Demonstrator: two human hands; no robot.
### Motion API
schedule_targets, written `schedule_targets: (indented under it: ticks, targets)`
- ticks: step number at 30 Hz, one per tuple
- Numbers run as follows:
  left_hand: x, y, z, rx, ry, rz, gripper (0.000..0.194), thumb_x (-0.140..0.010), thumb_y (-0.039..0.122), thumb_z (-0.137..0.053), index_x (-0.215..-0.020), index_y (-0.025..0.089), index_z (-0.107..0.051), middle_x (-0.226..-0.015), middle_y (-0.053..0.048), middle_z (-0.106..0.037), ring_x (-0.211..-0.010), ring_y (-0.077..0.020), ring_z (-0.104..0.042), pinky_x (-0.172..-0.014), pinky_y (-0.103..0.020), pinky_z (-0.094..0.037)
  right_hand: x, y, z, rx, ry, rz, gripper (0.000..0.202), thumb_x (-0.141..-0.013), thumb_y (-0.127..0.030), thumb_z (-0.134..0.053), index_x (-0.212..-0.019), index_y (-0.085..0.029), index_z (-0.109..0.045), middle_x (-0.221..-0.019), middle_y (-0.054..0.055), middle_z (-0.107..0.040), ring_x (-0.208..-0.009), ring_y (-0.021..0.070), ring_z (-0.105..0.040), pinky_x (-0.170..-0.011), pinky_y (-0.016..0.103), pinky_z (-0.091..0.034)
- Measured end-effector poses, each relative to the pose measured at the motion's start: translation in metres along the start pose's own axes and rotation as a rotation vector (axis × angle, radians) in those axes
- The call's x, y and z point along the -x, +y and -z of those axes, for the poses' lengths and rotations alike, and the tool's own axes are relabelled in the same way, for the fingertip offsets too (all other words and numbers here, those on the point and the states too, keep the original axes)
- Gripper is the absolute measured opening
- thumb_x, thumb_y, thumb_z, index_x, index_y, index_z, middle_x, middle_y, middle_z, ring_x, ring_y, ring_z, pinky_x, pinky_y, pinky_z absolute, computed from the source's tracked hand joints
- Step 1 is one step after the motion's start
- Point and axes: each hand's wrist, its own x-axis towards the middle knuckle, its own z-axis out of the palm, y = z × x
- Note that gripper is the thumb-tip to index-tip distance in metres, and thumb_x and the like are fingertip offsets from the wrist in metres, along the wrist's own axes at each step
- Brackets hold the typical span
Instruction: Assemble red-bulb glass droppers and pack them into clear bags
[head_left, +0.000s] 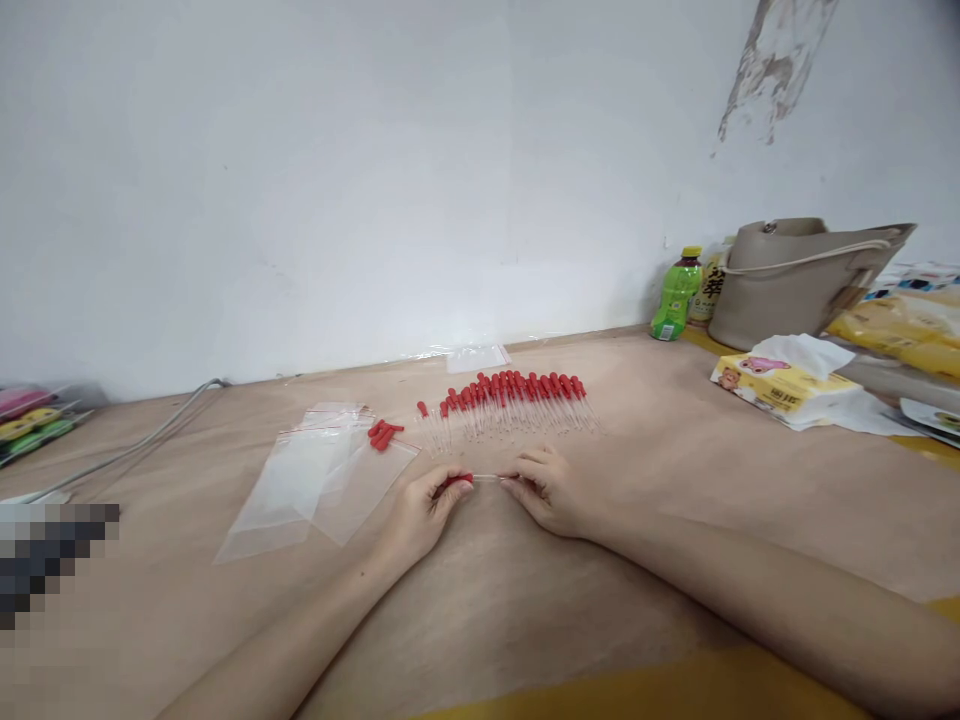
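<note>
Dropper (484,477) stretches sideways in front of a row of red-topped droppers (517,388): left hand (426,502) pinches its red bulb (466,478), right hand (551,497) grips the clear tube (489,477), and loose red bulbs (384,437) sit on plastic bags (360,492) nearby!

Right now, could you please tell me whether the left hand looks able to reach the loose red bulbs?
Probably yes: the loose red bulbs lie nearby with nothing standing between, though the left hand pinches a red dropper bulb.
</note>
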Motion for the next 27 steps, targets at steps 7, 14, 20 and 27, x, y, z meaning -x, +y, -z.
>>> schedule_targets:
  ticks: [7,14,20,27]
  targets:
    - [0.0078,-0.0011,-0.0033,0.114,-0.093,0.019,0.020,-0.083,0.033,-0.047,-0.086,0.020,-0.061,-0.067,0.001,-0.062,-0.059,-0.0118,-0.059,-0.057,-0.022,-0.048,-0.0050,0.0054,0.0086,-0.007,-0.134,0.021,0.018,-0.083,-0.021,-0.047,-0.090,-0.023,-0.063,-0.079,0.001,-0.063,-0.069,0.0116,-0.053,-0.072,0.030,-0.029]
    - [0.0025,-0.0014,-0.0074,-0.003,-0.063,0.050,0.021,-0.081,0.035,-0.051,-0.091,0.020,-0.062,-0.075,0.000,-0.066,-0.066,-0.0136,-0.061,-0.062,-0.024,-0.050,-0.0023,-0.0014,0.0032,0.226,-0.065,-0.006,0.021,-0.084,-0.018,-0.042,-0.086,-0.019,-0.063,-0.076,0.004,-0.060,-0.068,0.0129,-0.050,-0.069,0.030,-0.031]
    - [0.0009,0.0034,0.0007,-0.011,-0.088,0.039,0.021,-0.081,0.033,-0.052,-0.095,0.021,-0.062,-0.090,-0.001,-0.067,-0.080,-0.0156,-0.062,-0.072,-0.026,-0.051,-0.0047,0.0013,0.0068,-0.011,-0.108,-0.072,0.013,-0.081,-0.020,-0.046,-0.089,-0.017,-0.057,-0.080,0.004,-0.059,-0.072,0.0131,-0.053,-0.063,0.024,-0.040]
    - [0.0062,0.0040,-0.0017,-0.003,-0.102,-0.021,0.020,-0.080,0.031,-0.052,-0.093,0.020,-0.061,-0.087,-0.001,-0.067,-0.076,-0.0143,-0.063,-0.069,-0.025,-0.052,-0.0037,-0.0014,0.0076,-0.034,-0.076,-0.010,0.013,-0.081,-0.018,-0.045,-0.081,-0.017,-0.058,-0.078,0.003,-0.061,-0.073,0.0134,-0.053,-0.068,0.026,-0.040]
